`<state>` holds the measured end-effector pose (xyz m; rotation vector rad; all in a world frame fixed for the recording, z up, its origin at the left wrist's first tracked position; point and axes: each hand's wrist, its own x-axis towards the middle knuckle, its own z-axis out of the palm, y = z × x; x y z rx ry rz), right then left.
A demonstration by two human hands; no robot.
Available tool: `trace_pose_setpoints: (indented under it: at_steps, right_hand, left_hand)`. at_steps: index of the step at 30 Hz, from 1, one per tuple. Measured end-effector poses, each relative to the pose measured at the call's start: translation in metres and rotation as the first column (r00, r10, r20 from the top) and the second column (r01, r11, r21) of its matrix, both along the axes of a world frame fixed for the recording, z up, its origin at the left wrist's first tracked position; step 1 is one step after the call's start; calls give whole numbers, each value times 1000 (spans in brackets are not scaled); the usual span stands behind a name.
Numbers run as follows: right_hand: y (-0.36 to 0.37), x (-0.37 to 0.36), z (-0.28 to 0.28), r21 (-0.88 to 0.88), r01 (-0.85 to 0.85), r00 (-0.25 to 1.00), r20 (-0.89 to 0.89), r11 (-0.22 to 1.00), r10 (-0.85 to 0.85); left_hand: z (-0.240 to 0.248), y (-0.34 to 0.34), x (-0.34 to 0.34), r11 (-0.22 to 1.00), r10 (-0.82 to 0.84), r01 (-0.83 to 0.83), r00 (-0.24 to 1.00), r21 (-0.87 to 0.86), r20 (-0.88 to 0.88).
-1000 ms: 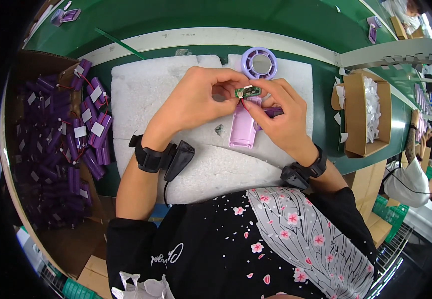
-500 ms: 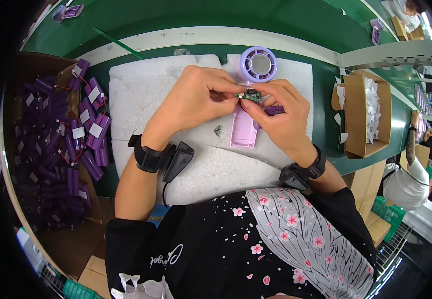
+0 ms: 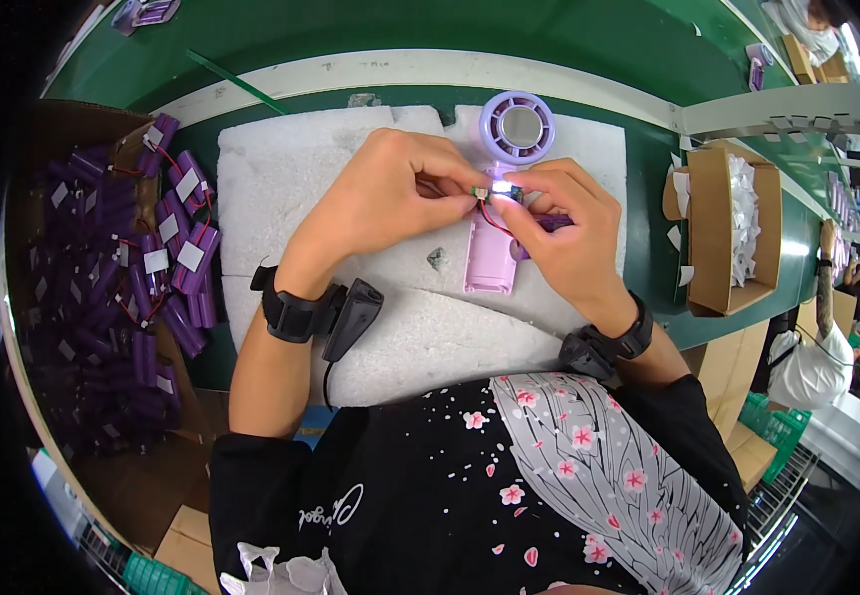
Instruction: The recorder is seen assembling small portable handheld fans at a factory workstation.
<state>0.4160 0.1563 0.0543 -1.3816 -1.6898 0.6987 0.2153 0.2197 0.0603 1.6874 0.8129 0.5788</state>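
Over the white foam sheet (image 3: 291,188), my left hand (image 3: 375,198) pinches the small white plug of red and black wires (image 3: 494,220) at the end of a small circuit board (image 3: 505,188). My right hand (image 3: 578,233) grips the board's other end between thumb and fingers. A bright white light shines on the board. Under the right hand's fingers lies a purple battery (image 3: 553,222), partly hidden. Beneath both hands is the lilac handle shell (image 3: 490,260) of a handheld fan, its round fan head (image 3: 517,127) just beyond my fingertips.
On the left, a cardboard box (image 3: 187,397) holds many purple batteries (image 3: 192,258) with wires. An open carton (image 3: 712,228) of white pieces stands at the right. A green strip (image 3: 236,82) lies across the far ledge. Another person (image 3: 811,362) works at the far right.
The circuit board, green and unlit before, now shows a bright white light. The fan parts have shifted slightly right. My hands keep nearly the same hold.
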Motion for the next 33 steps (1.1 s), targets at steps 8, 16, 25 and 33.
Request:
trace_pose_setpoints:
  at_steps: [8,16,25,33]
  right_hand:
    - [-6,5,6,-26,-9,996,91,1000,11]
    - [-9,4,11,95,-30,968,250,995,5]
    - [-10,2,13,170,-41,941,337,985,-19]
    - [-9,1,16,166,-76,892,451,983,-7]
  left_hand:
    - [5,-3,5,969,-31,33,999,-243,14]
    - [5,-4,7,968,-38,35,999,-247,-7]
    - [2,-6,9,969,11,-8,1000,-246,13]
    - [-5,-11,14,966,132,-112,988,-232,74]
